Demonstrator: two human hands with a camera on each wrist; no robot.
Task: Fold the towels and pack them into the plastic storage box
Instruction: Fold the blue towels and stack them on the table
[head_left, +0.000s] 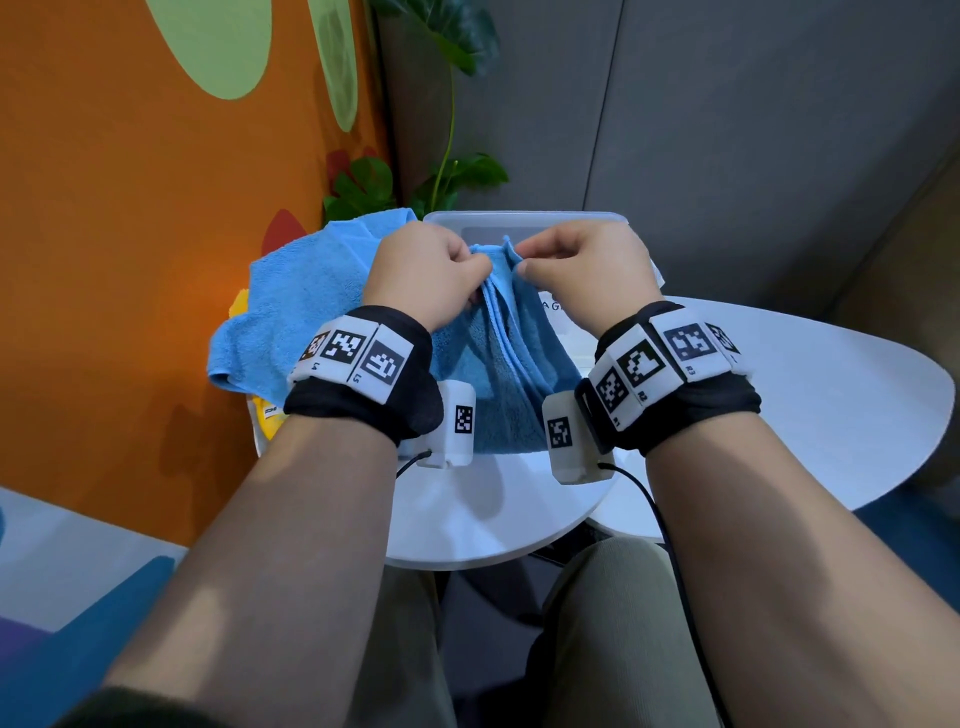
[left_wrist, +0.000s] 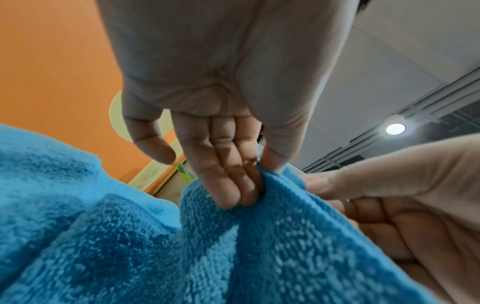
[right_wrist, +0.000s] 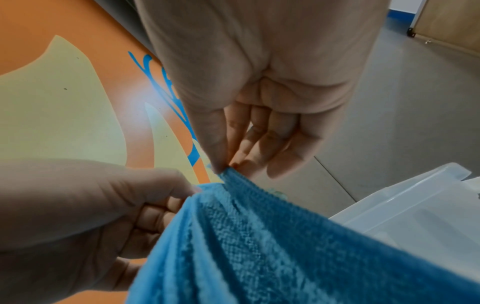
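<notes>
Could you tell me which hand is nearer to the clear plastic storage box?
Right. The right hand pinches the blue towel directly in front of the storage box, while the left hand pinches it toward the box's left edge.

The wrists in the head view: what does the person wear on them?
Each bare forearm carries a black fabric wristband ringed with white blocks bearing black square codes. A white camera module sits inside each wrist, with a thin black cable. No sleeves or gloves.

A leafy plant (head_left: 457, 176) stands behind the white table (head_left: 779, 415), beside the orange wall (head_left: 130, 234)
</notes>
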